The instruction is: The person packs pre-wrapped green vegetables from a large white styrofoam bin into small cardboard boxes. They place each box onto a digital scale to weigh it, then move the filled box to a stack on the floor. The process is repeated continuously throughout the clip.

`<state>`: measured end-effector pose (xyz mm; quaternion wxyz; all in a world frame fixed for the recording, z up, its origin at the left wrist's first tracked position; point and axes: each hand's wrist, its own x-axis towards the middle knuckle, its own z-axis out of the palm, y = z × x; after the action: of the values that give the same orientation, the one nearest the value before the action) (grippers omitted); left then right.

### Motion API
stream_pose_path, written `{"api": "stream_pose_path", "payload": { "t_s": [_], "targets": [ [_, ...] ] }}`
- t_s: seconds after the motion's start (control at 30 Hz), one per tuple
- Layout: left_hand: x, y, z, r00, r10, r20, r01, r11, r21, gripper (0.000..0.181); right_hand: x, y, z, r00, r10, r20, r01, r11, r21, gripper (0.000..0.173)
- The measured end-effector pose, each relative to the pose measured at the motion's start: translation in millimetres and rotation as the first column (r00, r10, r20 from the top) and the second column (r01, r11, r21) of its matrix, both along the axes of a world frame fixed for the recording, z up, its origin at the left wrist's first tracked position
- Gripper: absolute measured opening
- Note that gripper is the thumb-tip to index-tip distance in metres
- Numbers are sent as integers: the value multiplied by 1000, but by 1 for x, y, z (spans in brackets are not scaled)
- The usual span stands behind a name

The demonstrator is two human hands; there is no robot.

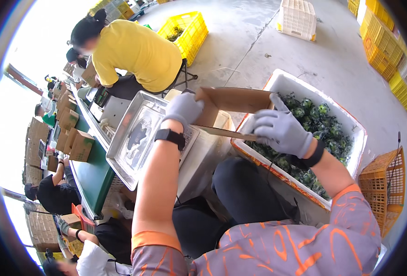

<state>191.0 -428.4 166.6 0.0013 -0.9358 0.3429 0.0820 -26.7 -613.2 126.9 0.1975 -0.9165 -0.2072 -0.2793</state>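
A brown cardboard box (238, 98) is held up before me, its walls spread and pale things showing through its middle. My left hand (182, 107), in a grey glove, grips the box's left side with bent fingers. At the right end, my gloved right hand (282, 128) holds the wall, thumb raised along the corner. Below my left forearm lies a shiny metal tray (122, 150) on a scale, whose keypad (189, 140) is partly covered by my arm. Under my right hand stands a white foam box (357, 129) full of small green leafy plants in clear wrap (331, 129).
To the left runs a green conveyor belt (95, 172) with several cardboard boxes (81, 146). A co-worker in a yellow shirt (139, 51) sits ahead; others line the belt. Crates around include a yellow one (196, 38), a white one (296, 19) and an orange one (379, 186).
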Motion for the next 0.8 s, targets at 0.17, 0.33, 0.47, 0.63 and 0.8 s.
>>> {"api": "stream_pose_path", "payload": {
  "t_s": [0.17,0.33,0.47,0.63,0.8],
  "targets": [
    [15,-19,-39,981,173,84,-170,985,-40,34,29,14,-15,895,396,-204,-363,914,180,26],
    [-17,-25,-31,972,-43,231,31,998,56,29,86,41,-55,810,267,-523,51,856,515,23],
    [-56,6,-15,975,-115,188,178,914,-366,32,109,26,-133,676,-82,-732,53,997,-63,32],
    [-74,11,-36,912,-290,290,381,862,-334,39,93,22,-130,755,-31,-655,87,995,54,27],
    [-46,6,-70,974,-200,108,221,945,-243,38,73,46,-79,898,208,-388,185,621,761,14]
  ]
}}
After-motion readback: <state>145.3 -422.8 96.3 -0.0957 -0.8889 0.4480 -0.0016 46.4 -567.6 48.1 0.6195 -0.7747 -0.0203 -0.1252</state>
